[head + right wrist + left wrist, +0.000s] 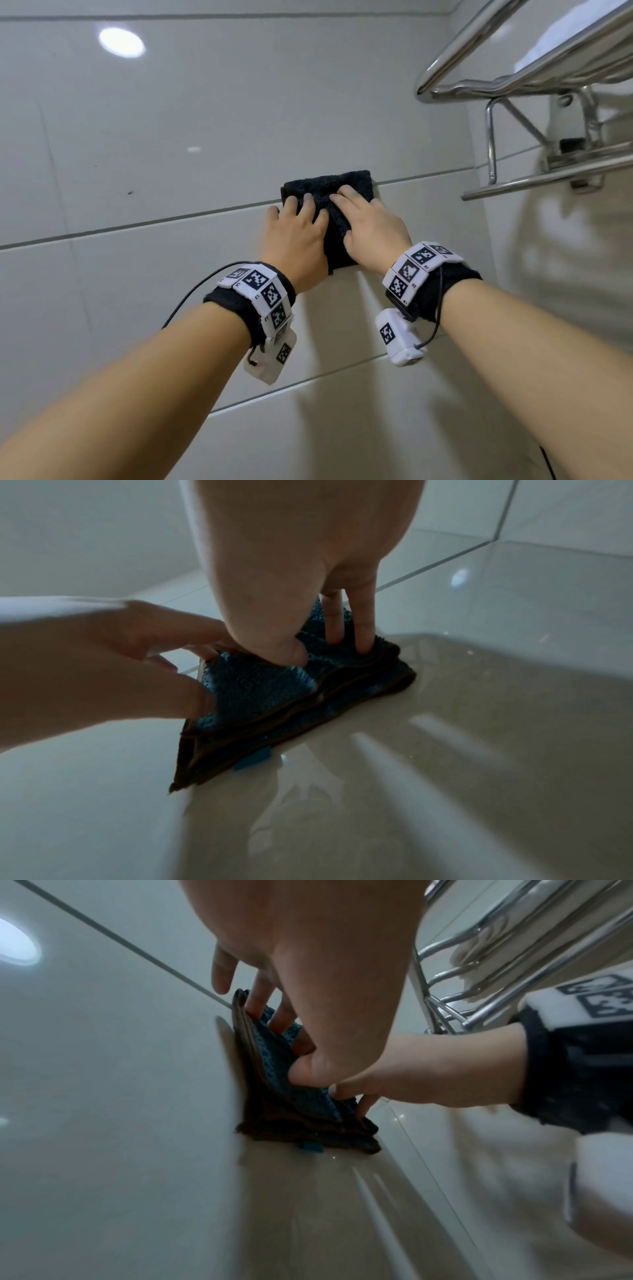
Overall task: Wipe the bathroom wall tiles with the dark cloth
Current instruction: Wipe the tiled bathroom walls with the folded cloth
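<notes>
We have the dark cloth (337, 209) folded into a thick pad and held flat against the wall tiles (178, 113), lying across a grout line (137, 224) just left of the towel rack (534, 78). Our left hand (294, 236) covers its left part with spread, fairly straight fingers, the outermost one off the edge and over bare tile. Our right hand (371, 226) covers the right part, fingers pushed into the pile and thumb dug in, as the right wrist view shows; neither hand grips the cloth, both press it.

To wipe well from here, we judge that the pressure should come from the flats of the fingers and the palms, spread evenly, so the whole face of the pad stays in contact. The folded layers (274, 723) are stacked loosely at the lower edge, and a small blue tag (251, 761) sticks out underneath; we should keep the stack from sliding apart as it moves. Strokes should overlap and run along the tile, with an extra pass over the grout line, where dirt probably sits. The dark speck (130, 193) off to the left looks worth reaching. Near the rack, we should watch our knuckles and shorten the stroke.
</notes>
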The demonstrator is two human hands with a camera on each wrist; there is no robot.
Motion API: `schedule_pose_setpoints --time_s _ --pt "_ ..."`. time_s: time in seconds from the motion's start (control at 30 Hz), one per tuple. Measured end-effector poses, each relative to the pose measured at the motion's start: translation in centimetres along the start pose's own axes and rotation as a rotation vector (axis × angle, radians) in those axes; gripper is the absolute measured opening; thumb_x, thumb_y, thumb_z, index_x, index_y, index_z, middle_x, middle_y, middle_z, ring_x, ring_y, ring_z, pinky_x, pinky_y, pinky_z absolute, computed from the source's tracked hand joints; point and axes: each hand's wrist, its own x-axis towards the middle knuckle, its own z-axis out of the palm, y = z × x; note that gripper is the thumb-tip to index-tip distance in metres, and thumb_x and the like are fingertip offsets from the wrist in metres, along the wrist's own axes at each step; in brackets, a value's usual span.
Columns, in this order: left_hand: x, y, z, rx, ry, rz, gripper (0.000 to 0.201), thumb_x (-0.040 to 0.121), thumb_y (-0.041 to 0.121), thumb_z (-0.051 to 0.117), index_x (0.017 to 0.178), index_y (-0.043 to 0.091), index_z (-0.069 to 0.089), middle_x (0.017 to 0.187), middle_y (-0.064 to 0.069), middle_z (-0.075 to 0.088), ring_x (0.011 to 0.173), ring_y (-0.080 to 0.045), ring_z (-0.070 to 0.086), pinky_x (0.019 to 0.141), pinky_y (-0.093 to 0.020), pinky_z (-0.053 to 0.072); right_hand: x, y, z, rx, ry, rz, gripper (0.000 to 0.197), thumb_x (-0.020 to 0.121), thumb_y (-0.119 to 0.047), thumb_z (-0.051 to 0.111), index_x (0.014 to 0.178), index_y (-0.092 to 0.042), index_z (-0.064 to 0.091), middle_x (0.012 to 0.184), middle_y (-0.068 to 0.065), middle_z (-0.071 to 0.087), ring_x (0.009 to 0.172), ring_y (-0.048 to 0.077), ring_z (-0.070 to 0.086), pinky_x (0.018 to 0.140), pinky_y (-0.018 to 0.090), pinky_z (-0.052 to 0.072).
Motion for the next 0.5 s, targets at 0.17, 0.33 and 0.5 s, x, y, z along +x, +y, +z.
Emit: schedule_pose_setpoints --time_s 0.17,0.33,0.5 --pt "3.4 5.0 -0.1 -0.035 0.026 0.031 0.064 0.082 0.037 0.048 0.143 0.019 0.038 0.158 -0.011 0.027 0.135 -0.033 0.032 0.101 -0.05 0.03 -0.3 5.7 -0.6 -0.047 0.003 0.058 0.069 0.089 -0.012 0.046 0.15 -0.034 0.023 0.157 -0.021 0.013 0.108 0.025 0.044 0.07 0.036 0.048" --pt "5.9 8.7 0.0 -0.049 0.036 0.045 0.065 0.085 0.039 0.047 0.146 0.02 0.034 0.16 -0.011 0.021 0.138 -0.03 0.026 0.101 -0.053 0.027 -0.4 9.4 -1.2 -0.086 -0.021 0.137 0.071 0.089 -0.009 0.045 0.151 -0.032 0.02 0.157 -0.021 0.01 0.106 0.026 0.048 0.068 0.041 0.052" --pt "7.5 10.4 0.0 -0.088 0.008 0.054 0.066 0.086 0.04 0.048 0.148 0.022 0.033 0.162 -0.008 0.017 0.141 -0.028 0.023 0.102 -0.055 0.024 -0.2 11.6 -1.0 -0.1 -0.049 0.196 0.073 0.088 -0.011 0.044 0.152 -0.031 0.016 0.159 -0.019 0.005 0.098 0.031 0.056 0.052 0.034 0.041"
